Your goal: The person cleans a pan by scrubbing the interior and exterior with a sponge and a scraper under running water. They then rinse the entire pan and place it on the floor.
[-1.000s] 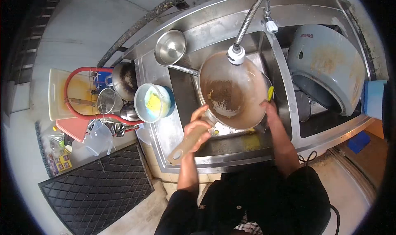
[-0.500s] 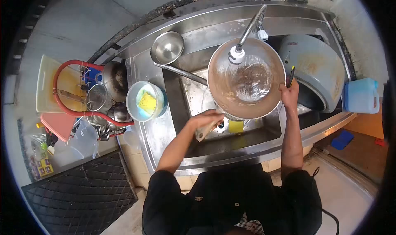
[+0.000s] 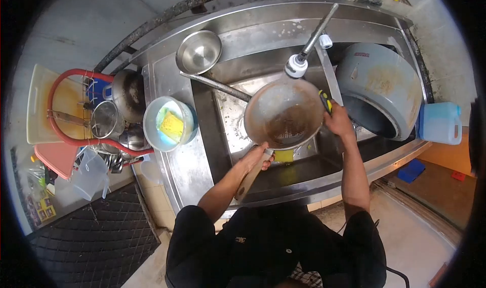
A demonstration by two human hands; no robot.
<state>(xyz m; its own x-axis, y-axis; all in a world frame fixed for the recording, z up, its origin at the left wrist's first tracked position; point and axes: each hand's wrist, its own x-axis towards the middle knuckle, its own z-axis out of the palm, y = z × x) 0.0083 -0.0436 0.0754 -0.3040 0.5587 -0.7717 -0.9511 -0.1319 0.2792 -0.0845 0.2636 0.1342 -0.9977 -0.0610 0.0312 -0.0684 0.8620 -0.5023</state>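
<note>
Far left of the left-hand grip, a cream tray [image 3: 43, 100] is standing beside a red-rimmed rack [image 3: 54, 88], which is holding a strainer [image 3: 105, 120] and a dark pot [image 3: 127, 93]; below them, a black lattice panel [image 3: 96, 247] is lying by the tiled floor [image 3: 161, 207]. Nearer the grip, a plastic tub [image 3: 152, 131] is sitting on the steel counter [image 3: 177, 174] with a yellow sponge [image 3: 172, 126] in it, and a steel bowl [image 3: 199, 51] is resting beyond.

The left hand [image 3: 258, 159] is closing its fingers around the tan handle [image 3: 246, 183] near where it is joining the pan [image 3: 283, 108]. The pan is lying just ahead and right of this grip, over the sink basin [image 3: 230, 118] and near the white tap nozzle [image 3: 295, 67].

The right hand [image 3: 339, 121] is gripping a yellow-and-black tool [image 3: 325, 101] at the pan's right rim; whether its fingers are touching the pan, I cannot tell. Right of that grip, a large grey vessel [image 3: 377, 85] is lying on its side in the second basin, and a jug of blue liquid [image 3: 439, 123] is standing farther right.
</note>
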